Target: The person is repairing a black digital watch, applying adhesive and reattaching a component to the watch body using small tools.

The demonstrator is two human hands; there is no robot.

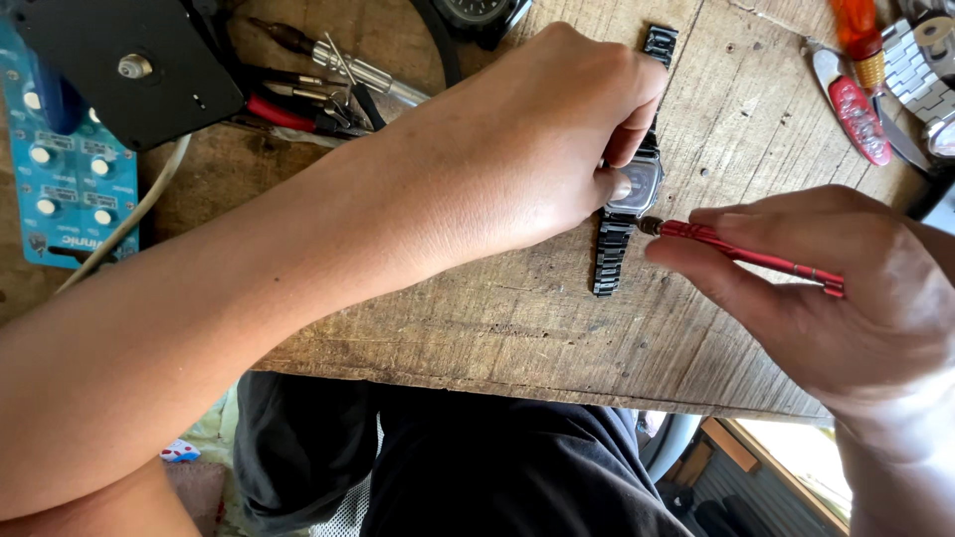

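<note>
A black metal-band wristwatch (622, 214) lies on the worn wooden table (517, 308). My left hand (537, 139) reaches across from the left and pinches the watch case between thumb and fingers, covering much of it. My right hand (836, 288) holds a thin red screwdriver (741, 251) between thumb and forefinger. Its tip touches the lower right edge of the watch case.
A blue card of button batteries (65, 179) and a black stand base (129, 65) sit at the far left. Pliers and small tools (318, 85) lie at the back. A red-handled knife (856, 109), an orange tool (858, 35) and a silver watch band (920, 70) lie at the far right.
</note>
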